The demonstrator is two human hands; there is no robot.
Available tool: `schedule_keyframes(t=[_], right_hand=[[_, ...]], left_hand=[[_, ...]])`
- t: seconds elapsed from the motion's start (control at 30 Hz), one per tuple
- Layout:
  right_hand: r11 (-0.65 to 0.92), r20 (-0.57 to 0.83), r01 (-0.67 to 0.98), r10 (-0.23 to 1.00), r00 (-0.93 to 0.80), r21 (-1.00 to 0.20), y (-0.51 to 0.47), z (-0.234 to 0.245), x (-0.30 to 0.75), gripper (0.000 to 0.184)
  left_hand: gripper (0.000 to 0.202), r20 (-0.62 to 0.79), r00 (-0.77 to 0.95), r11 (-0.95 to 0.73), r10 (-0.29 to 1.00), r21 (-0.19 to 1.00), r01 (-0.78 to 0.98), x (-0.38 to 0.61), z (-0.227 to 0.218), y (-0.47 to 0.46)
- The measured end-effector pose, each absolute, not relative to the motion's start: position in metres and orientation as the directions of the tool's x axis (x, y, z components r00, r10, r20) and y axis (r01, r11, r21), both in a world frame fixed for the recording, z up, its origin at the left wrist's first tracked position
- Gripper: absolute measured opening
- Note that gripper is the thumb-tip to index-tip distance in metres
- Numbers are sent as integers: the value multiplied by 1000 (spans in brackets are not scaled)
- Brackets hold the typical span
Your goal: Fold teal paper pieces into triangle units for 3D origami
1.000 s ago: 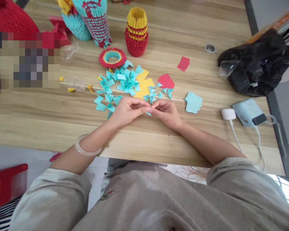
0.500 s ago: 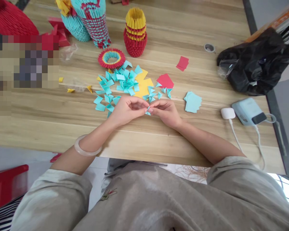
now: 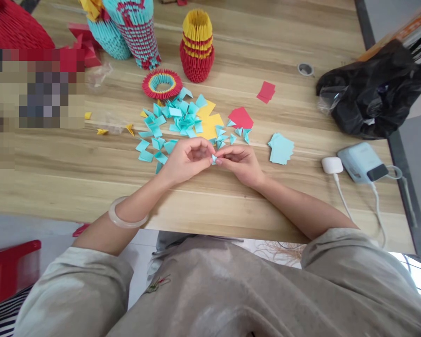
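My left hand (image 3: 185, 161) and my right hand (image 3: 241, 164) meet over the wooden table (image 3: 73, 173), fingertips pinched together on a small folded teal paper piece (image 3: 214, 159). Just beyond the hands lies a scatter of folded teal paper triangles (image 3: 175, 119) on yellow paper sheets (image 3: 210, 122), with a red sheet (image 3: 241, 118) beside them. A stack of flat teal paper squares (image 3: 281, 149) lies to the right of my right hand. A pale bangle (image 3: 124, 218) circles my left wrist.
At the back stand a red-and-yellow paper vase (image 3: 197, 46), a red-and-teal ring (image 3: 162, 84) and taller teal-and-red paper models (image 3: 135, 28). A black plastic bag (image 3: 372, 91), a blue device (image 3: 362, 162) with a white charger and cables lie right. Red paper squares (image 3: 266, 91) lie mid-right.
The fingertips of both hands have worked the small teal piece, which sits slightly higher between them now. The arms have stayed in place.
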State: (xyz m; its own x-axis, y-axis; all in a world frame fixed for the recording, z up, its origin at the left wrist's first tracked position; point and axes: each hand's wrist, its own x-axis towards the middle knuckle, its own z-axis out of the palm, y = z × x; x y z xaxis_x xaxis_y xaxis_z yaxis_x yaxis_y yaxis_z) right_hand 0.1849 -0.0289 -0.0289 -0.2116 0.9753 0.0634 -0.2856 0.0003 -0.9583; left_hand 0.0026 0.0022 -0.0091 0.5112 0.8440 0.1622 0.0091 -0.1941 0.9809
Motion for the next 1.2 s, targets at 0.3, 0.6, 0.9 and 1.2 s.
schedule_keyframes(t=[0.3,0.6,0.9,1.2], right_hand=[[-1,47,-318,988,-145,-948,-28,-33,186,27],[-58,6,-342,983,-184,-938,-30,-32,185,23],[-254,-59,-508,928,-368,-823,-28,-26,186,27],[-112,34,-461,955,-296,-880,-27,-32,184,24]], left_hand=[[38,29,382,-21,924,999,-24,6,-4,1],[39,-37,461,66,887,997,-48,6,-4,-1],[45,-131,615,286,777,945,-160,3,-1,3],[30,-33,469,91,883,991,-101,6,2,1]])
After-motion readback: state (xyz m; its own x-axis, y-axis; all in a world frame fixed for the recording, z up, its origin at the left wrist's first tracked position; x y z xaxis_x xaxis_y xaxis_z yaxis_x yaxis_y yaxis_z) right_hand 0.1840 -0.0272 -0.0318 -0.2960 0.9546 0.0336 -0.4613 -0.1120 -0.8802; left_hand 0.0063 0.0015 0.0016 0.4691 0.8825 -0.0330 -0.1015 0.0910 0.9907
